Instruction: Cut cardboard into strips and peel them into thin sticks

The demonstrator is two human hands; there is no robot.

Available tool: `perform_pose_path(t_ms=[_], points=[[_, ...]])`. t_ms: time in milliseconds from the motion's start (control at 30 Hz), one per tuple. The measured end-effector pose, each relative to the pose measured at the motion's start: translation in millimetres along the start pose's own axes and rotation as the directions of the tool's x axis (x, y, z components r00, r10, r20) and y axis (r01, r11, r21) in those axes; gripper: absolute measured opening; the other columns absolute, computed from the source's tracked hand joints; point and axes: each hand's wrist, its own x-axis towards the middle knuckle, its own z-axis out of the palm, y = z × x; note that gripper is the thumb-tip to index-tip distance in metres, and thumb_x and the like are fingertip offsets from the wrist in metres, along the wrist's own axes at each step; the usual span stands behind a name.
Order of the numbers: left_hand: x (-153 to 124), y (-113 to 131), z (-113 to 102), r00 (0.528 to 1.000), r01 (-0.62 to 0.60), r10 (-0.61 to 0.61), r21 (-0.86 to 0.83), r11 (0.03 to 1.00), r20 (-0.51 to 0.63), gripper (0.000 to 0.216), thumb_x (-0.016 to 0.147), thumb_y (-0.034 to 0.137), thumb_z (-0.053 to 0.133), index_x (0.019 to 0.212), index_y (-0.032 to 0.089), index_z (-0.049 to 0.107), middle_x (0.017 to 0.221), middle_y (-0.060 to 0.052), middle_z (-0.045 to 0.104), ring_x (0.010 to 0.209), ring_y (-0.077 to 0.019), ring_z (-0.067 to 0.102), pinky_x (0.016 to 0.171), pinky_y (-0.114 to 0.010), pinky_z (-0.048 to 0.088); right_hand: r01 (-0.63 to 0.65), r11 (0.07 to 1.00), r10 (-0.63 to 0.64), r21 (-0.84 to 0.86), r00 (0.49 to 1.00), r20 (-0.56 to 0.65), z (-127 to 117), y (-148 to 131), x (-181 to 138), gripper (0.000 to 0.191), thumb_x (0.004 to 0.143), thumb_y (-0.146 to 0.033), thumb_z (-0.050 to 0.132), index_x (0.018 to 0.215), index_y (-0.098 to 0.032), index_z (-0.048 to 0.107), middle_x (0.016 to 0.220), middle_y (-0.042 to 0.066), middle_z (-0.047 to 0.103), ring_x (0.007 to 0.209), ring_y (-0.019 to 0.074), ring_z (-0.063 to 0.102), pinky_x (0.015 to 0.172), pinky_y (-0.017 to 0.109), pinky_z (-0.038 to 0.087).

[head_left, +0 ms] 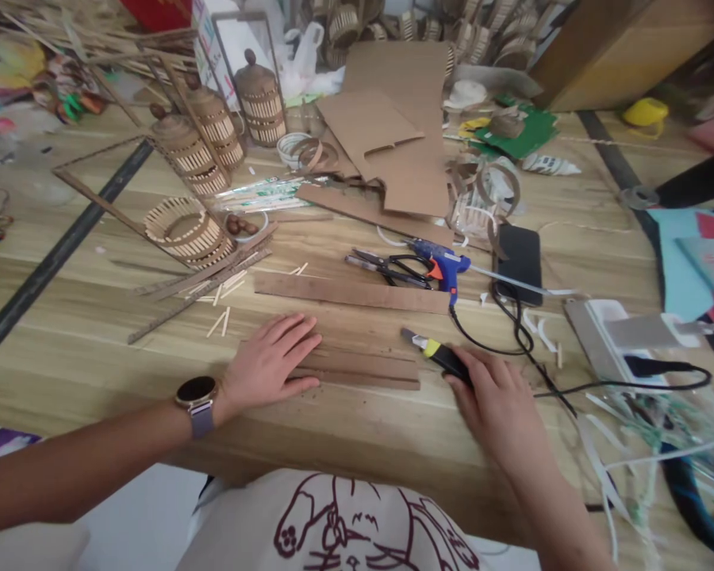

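Observation:
Fingers spread, my left hand (275, 357) lies flat over the left end of a cardboard strip (369, 369) on the wooden table. A lengthwise cut or seam runs along that strip near its front edge. My right hand (493, 388) is closed around the black handle of a utility knife (443, 357), whose blade points up and left, just right of the strip. Behind the strip lies a second, wider cardboard strip (351, 292). Beyond it are black scissors (393, 270) and a blue hot glue gun (443, 262).
Small lantern-like stick baskets (190, 151) and an open basket frame (190, 234) stand at the left, near loose sticks (220, 305). Cardboard sheets (393, 119) lie at the back. A phone (519, 262), cables and a power strip (600, 341) occupy the right side.

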Motion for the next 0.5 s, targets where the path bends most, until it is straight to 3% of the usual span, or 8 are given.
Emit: perform_pose_path(t_ms=[67, 167, 200, 233, 300, 333, 400, 500], points=[[0, 0, 0, 1.000, 0.004, -0.004, -0.005, 1.000, 0.001, 0.058, 0.094, 0.056, 0.052, 0.129, 0.011, 0.062, 0.143, -0.018, 0.054, 0.133, -0.0345, 0.046, 0.112, -0.052, 0.039, -0.049, 0.997, 0.051, 0.063, 0.998, -0.042, -3, 3, -1, 0.032, 0.099, -0.032, 0.044, 0.124, -0.018, 0.059, 0.093, 0.014, 0.067, 0.081, 0.0292, 0.060, 0.070, 0.042, 0.046], [0, 1, 0, 1.000, 0.018, -0.018, -0.023, 1.000, 0.011, 0.056, 0.094, 0.054, 0.052, 0.129, 0.012, 0.062, 0.143, -0.017, 0.055, 0.134, -0.0338, 0.046, 0.112, -0.052, 0.039, -0.279, 0.886, 0.334, 0.370, 0.938, -0.093, -11, -11, 11, 0.030, 0.099, -0.041, 0.043, 0.109, -0.022, 0.064, 0.083, 0.011, 0.066, 0.069, 0.0260, 0.060, 0.059, 0.037, 0.046], [0, 1, 0, 1.000, 0.021, -0.021, -0.031, 0.999, 0.011, 0.056, 0.094, 0.054, 0.052, 0.129, 0.011, 0.062, 0.143, -0.017, 0.055, 0.134, -0.0339, 0.046, 0.112, -0.052, 0.039, -0.362, 0.770, 0.442, 0.525, 0.896, -0.031, -12, -17, 18, 0.030, 0.099, -0.046, 0.045, 0.102, -0.024, 0.065, 0.080, 0.010, 0.065, 0.066, 0.0240, 0.059, 0.055, 0.035, 0.046], [0, 1, 0, 1.000, 0.025, -0.025, -0.039, 0.999, 0.010, 0.056, 0.094, 0.054, 0.052, 0.129, 0.011, 0.062, 0.143, -0.017, 0.054, 0.134, -0.0340, 0.046, 0.112, -0.052, 0.039, -0.424, 0.585, 0.499, 0.691, 0.860, 0.105, -12, -24, 26, 0.034, 0.099, -0.050, 0.043, 0.095, -0.024, 0.064, 0.077, 0.008, 0.064, 0.062, 0.0214, 0.059, 0.052, 0.032, 0.046], [0, 1, 1, 0.999, 0.039, -0.039, -0.056, 0.998, 0.007, 0.055, 0.094, 0.054, 0.052, 0.129, 0.012, 0.062, 0.144, -0.017, 0.054, 0.134, -0.0337, 0.045, 0.113, -0.052, 0.038, -0.462, 0.109, 0.516, 0.880, 0.783, 0.347, -5, -32, 42, 0.038, 0.096, -0.059, 0.044, 0.096, -0.026, 0.062, 0.079, 0.004, 0.063, 0.059, 0.0176, 0.058, 0.049, 0.030, 0.050], [0, 1, 1, 0.999, 0.046, -0.046, -0.063, 0.997, 0.006, 0.055, 0.094, 0.054, 0.052, 0.129, 0.013, 0.062, 0.144, -0.016, 0.054, 0.135, -0.0333, 0.045, 0.113, -0.052, 0.038, -0.453, -0.061, 0.499, 0.890, 0.758, 0.420, 1, -34, 49, 0.036, 0.092, -0.060, 0.051, 0.097, -0.026, 0.062, 0.081, 0.002, 0.064, 0.058, 0.0158, 0.058, 0.048, 0.029, 0.050], [0, 1, 2, 0.998, 0.058, -0.057, -0.069, 0.996, 0.009, 0.055, 0.095, 0.056, 0.051, 0.129, 0.014, 0.062, 0.143, -0.015, 0.055, 0.135, -0.0325, 0.045, 0.114, -0.052, 0.037, -0.449, -0.262, 0.385, 0.854, 0.763, 0.519, 15, -30, 61, 0.037, 0.084, -0.062, 0.062, 0.100, -0.028, 0.063, 0.082, 0.000, 0.063, 0.057, 0.0137, 0.056, 0.048, 0.027, 0.052], [0, 1, 3, 0.998, 0.059, -0.057, -0.056, 0.997, 0.027, 0.056, 0.095, 0.058, 0.049, 0.129, 0.016, 0.062, 0.144, -0.014, 0.055, 0.135, -0.0322, 0.045, 0.113, -0.051, 0.038, -0.431, -0.332, 0.230, 0.839, 0.826, 0.515, 29, -17, 69, 0.039, 0.082, -0.061, 0.064, 0.106, -0.030, 0.063, 0.087, 0.000, 0.062, 0.061, 0.0136, 0.054, 0.054, 0.030, 0.055]])
